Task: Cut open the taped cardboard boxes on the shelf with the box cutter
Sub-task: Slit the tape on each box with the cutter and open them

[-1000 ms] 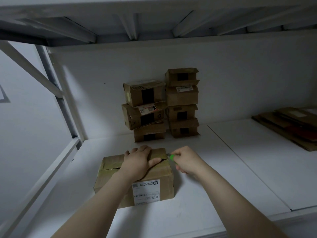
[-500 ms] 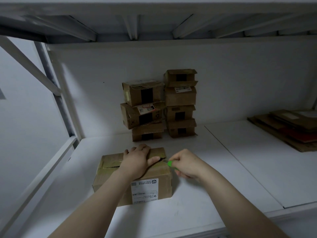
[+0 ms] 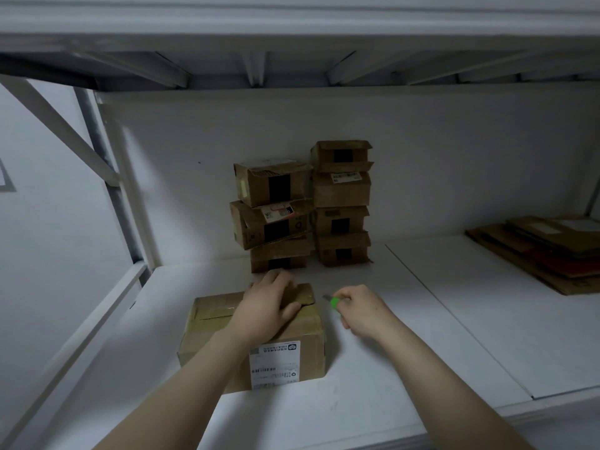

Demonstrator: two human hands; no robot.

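Gripping the green box cutter (image 3: 333, 302) in curled fingers, the right hand (image 3: 363, 315) is holding it lengthwise toward the left, blade aimed at the near box (image 3: 305, 349) (just beside it, not touching). The left hand (image 3: 266, 306) is pressing flat on that box's top. Seven stacked boxes (image 3: 341, 190) are standing behind on the shelf (image 3: 422, 352), three and four. The box's white barcode label (image 3: 274, 365) is staying unreadable.
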